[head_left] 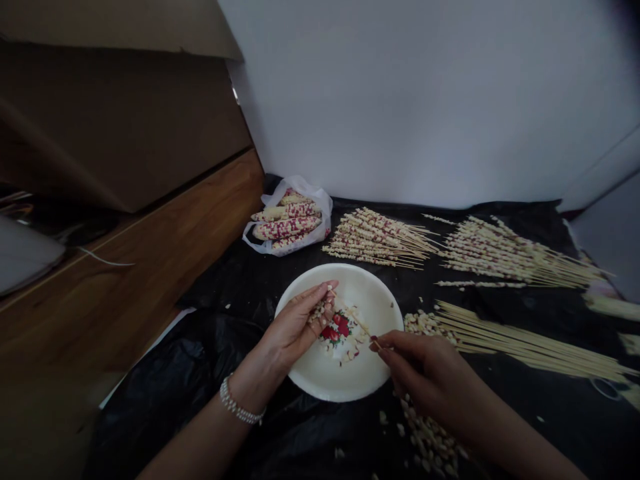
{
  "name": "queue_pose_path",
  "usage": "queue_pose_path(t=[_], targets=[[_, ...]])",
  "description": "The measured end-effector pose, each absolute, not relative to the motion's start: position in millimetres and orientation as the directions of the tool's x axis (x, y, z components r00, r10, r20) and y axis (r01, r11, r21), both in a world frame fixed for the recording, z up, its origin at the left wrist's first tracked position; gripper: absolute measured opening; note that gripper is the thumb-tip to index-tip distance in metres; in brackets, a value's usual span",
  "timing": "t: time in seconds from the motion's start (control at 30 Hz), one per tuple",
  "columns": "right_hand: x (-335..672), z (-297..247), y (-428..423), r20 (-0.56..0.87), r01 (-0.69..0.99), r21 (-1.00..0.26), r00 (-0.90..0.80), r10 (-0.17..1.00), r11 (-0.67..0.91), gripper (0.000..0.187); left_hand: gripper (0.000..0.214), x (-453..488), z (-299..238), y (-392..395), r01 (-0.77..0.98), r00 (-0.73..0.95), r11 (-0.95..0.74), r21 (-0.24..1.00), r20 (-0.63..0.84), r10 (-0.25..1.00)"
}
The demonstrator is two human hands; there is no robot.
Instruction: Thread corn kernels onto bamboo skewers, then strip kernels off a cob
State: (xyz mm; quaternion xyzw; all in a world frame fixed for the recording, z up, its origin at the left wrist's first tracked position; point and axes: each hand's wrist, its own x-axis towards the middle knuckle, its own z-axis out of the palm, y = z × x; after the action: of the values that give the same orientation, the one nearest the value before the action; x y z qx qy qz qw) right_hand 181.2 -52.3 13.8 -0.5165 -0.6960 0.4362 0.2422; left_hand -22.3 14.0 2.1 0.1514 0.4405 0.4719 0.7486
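Over a white bowl (305,373) with a red flower print inside, my left hand (300,313) cups several corn kernels (319,311). Its thumb and finger pinch close to a pale kernel at the tip of a thin wooden skewer (357,322). From the bowl's right side, my right hand (425,360) grips that skewer between thumb and fingertips, and a dark red kernel shows by the fingers. Loose kernels and bits lie in the bowl's bottom. Part of the skewer's rear end is hidden by my right hand.
Behind the bowl, a plastic bag (324,200) holds several speckled corn cobs (287,228). Two piles of kernel-threaded skewers (370,237) lie at the back right. Bare skewers (530,343) and a kernel heap (433,443) rest on black plastic (225,280). A wooden edge (175,247) borders the left.
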Motion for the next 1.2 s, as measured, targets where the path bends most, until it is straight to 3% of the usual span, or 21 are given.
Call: queue_pose_path(t=[0.6, 0.93, 1.1, 1.2], targets=[[174, 14, -56, -0.022, 0.481, -0.862, -0.350, 0.937, 0.160, 0.028, 0.013, -21, 3, 8, -0.602, 0.233, 0.571, 0.558, -0.562, 0.794], [173, 12, -54, 0.052, 0.461, -0.866, -0.303, 0.952, 0.194, 0.025, 0.011, 2, 4, -16, -0.438, 0.425, 0.688, 0.579, -0.541, 0.726], [176, 16, -52, 0.076, 0.480, -0.852, -0.283, 0.956, 0.210, 0.027, 0.017, -5, 7, -6, -0.589, 0.364, 0.658, 0.469, -0.573, 0.735], [177, 16, -52, 0.075, 0.498, -0.842, -0.275, 0.958, 0.209, 0.026, 0.029, -12, 6, -1, -0.595, 0.369, 0.647, 0.477, -0.553, 0.747]])
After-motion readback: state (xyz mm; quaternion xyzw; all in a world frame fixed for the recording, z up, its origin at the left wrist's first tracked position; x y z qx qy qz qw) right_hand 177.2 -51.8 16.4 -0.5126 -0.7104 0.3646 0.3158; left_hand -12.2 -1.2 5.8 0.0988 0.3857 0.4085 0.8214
